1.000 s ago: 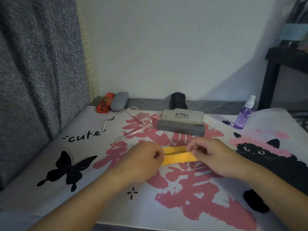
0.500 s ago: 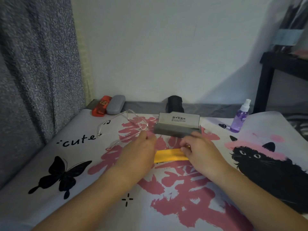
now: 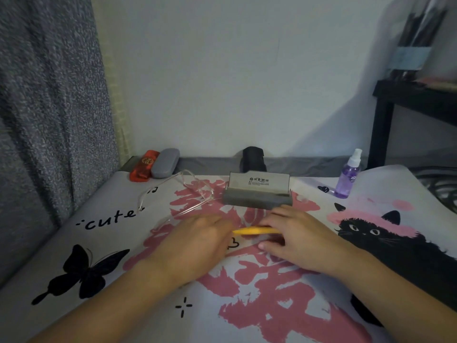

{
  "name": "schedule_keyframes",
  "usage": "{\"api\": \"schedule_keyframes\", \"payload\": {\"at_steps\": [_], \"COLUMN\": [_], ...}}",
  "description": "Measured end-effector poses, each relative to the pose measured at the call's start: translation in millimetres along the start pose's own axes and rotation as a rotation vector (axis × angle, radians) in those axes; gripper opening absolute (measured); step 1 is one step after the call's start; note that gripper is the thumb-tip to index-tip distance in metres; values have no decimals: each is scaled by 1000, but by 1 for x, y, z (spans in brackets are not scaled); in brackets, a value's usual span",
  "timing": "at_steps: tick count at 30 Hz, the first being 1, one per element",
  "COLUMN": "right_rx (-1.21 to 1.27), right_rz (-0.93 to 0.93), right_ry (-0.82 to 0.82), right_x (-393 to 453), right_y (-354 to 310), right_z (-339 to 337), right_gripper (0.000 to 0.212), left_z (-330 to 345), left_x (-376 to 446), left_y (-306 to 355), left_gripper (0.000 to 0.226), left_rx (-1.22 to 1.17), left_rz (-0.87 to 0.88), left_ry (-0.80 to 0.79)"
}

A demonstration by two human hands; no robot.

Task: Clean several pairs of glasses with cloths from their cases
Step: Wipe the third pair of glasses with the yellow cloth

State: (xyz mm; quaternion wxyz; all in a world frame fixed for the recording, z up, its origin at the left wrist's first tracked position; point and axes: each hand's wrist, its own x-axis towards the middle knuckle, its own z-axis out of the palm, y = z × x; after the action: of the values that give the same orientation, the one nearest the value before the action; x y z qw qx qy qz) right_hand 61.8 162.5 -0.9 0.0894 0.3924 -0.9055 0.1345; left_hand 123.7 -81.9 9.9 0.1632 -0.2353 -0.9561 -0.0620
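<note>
The folded yellow cloth point(image 3: 257, 230) is pinched at either end between the left hand point(image 3: 197, 240) and right hand point(image 3: 300, 235), low over the mat, apparently for return to the open grey case point(image 3: 257, 195) just behind.

Yellow cloth point(image 3: 256, 230), grey open case point(image 3: 257, 198), red case point(image 3: 144, 165), purple spray bottle point(image 3: 347, 179), pink-and-black printed table cover point(image 3: 272, 305)

purple spray bottle point(image 3: 348, 177), grey curtain point(image 3: 49, 107), black shelf point(image 3: 410, 115).
</note>
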Motion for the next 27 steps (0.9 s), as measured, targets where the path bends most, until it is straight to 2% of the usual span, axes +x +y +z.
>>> {"api": "schedule_keyframes", "payload": {"at_steps": [2, 6, 9, 11, 14, 16, 19, 22, 25, 27], "right_rx": [50, 637, 658, 523, 328, 252, 220, 246, 395, 397], "right_rz": [36, 371, 516, 600, 657, 642, 663, 678, 706, 704], "right_ry": [54, 290, 373, 306, 100, 15, -49, -91, -111, -136], "right_x": [-1, 17, 53, 73, 85, 87, 88, 88, 84, 82], "right_y": [1, 15, 45, 60, 66, 64, 63, 68, 70, 69], "right_z": [-1, -27, -39, -33, -19, -17, -20, -18, -21, -23], "right_gripper": [11, 13, 14, 19, 16, 11, 12, 23, 27, 27], "left_z": [-8, -26, -42, -41, -13, 4, 10, 3, -8, -10], "left_x": [12, 63, 118, 151, 178, 184, 185, 184, 183, 181], "left_y": [0, -14, -31, -35, -40, -43, -42, -46, -52, -54], "left_gripper": [17, 13, 12, 16, 14, 22, 11, 16, 18, 15], "left_rx": [-139, -323, -480, -387, -157, -35, 84, 83, -2, -37], "left_rz": [-136, -322, -479, -506, -539, -501, -436, -391, -372, -366], "left_ry": [-6, -51, -131, -226, -355, -449, -561, -612, -676, -683]}}
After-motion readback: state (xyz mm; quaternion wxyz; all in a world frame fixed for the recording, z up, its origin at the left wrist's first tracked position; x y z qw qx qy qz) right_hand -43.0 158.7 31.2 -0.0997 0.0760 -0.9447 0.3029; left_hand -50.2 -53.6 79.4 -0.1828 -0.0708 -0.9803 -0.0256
